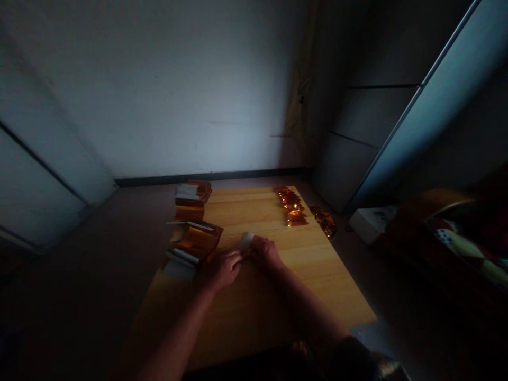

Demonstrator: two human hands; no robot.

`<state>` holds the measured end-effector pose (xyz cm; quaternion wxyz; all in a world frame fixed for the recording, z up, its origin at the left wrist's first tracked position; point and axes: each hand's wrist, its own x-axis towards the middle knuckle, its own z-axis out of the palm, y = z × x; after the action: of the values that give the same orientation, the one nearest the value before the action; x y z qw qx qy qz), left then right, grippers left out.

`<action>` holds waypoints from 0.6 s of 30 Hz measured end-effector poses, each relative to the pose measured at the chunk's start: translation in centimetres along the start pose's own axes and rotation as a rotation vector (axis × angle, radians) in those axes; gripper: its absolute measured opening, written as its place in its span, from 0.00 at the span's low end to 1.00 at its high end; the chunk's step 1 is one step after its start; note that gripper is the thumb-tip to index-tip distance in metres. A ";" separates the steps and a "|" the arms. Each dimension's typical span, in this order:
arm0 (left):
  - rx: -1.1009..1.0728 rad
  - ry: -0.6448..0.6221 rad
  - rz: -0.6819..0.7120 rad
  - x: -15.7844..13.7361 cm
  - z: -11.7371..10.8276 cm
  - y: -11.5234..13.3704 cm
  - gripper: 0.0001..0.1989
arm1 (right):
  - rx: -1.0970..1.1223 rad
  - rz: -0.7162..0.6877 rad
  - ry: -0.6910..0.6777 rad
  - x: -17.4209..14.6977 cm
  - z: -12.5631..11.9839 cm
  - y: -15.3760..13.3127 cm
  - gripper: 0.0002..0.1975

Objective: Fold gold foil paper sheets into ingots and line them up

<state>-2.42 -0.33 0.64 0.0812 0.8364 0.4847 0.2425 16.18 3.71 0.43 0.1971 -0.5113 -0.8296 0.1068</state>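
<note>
1. The person's two hands meet near the middle of the wooden desk (321,270); a small pale piece (247,239) lies there between them, its far end showing just beyond the fingers.
2. The left hand (225,270) comes in from the near left, palm down; its fingers are bent and close together, their tips at the near left side of the pale piece; the hand is slightly blurred, and one cannot tell whether they pinch it or only press on it.
3. The right hand (269,255) lies at the right side of the same piece, its fingers curled inward towards the left hand; the gap between the two hands is narrow; here too the shadow hides whether the fingers grip or merely touch.
4. Along the left edge of the desk lie shiny amber sheets (198,241) with pale strips among them, the nearest just beside the left hand; a further amber bundle (204,190) sits at the far left corner.
5. At the far right corner lie crinkled golden pieces (292,207), well apart from both hands; beyond that edge, lower down, is a heap of similar glinting pieces (324,222).
6. Farther right stands a white box (369,222); a pale wall (190,95) rises behind the desk.
</note>
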 end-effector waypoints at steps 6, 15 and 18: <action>-0.027 -0.052 0.003 -0.4 -0.4 0.2 0.15 | -0.004 -0.009 -0.013 0.3 0.1 0.2 0.07; -0.032 -0.066 -0.021 -0.7 -0.1 0.2 0.18 | -0.017 0.008 -0.042 0.5 0.0 -0.1 0.07; -0.018 -0.058 -0.047 -0.9 0.0 0.2 0.17 | -0.023 0.016 -0.068 0.5 -0.5 -0.3 0.08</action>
<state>-2.62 -1.21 0.42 0.1083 0.8309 0.4994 0.2204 15.92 3.95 1.06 0.1620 -0.5163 -0.8329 0.1161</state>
